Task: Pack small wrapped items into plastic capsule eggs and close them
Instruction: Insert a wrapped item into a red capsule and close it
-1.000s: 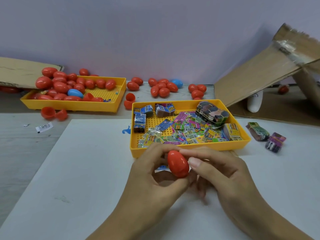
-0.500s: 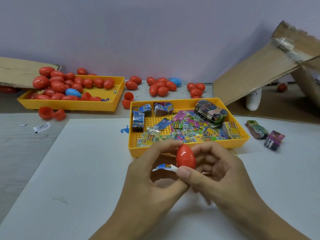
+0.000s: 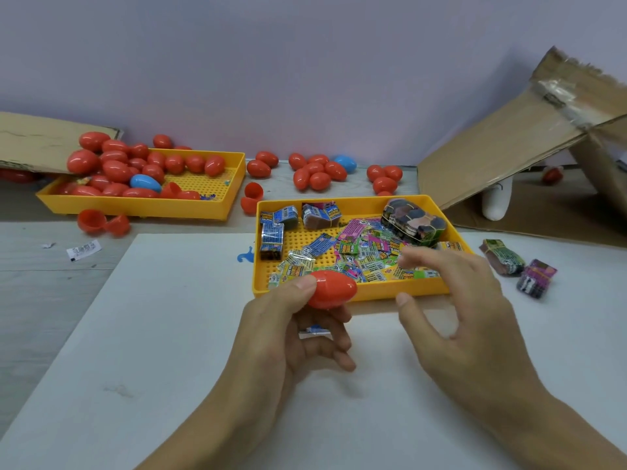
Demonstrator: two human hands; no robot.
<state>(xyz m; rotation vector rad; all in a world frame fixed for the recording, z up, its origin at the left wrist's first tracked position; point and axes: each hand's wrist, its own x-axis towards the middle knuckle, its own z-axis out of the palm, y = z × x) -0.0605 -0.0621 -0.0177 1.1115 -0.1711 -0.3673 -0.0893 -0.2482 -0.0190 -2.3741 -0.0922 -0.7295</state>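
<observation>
Over white board (image 3: 169,334), left hand (image 3: 285,337) pinches sideways closed red egg (image 3: 332,289), narrow end right; right hand (image 3: 464,313) released.

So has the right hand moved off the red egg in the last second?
Yes. The right hand has let go and drawn rightward along the near tray; only the left hand holds the red egg.

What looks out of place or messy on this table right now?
Several red capsule eggs lie loose on the table behind the near tray instead of in the far tray. Opened egg halves sit in front of the far tray, and two wrapped bundles lie outside the near tray on its right.
</observation>
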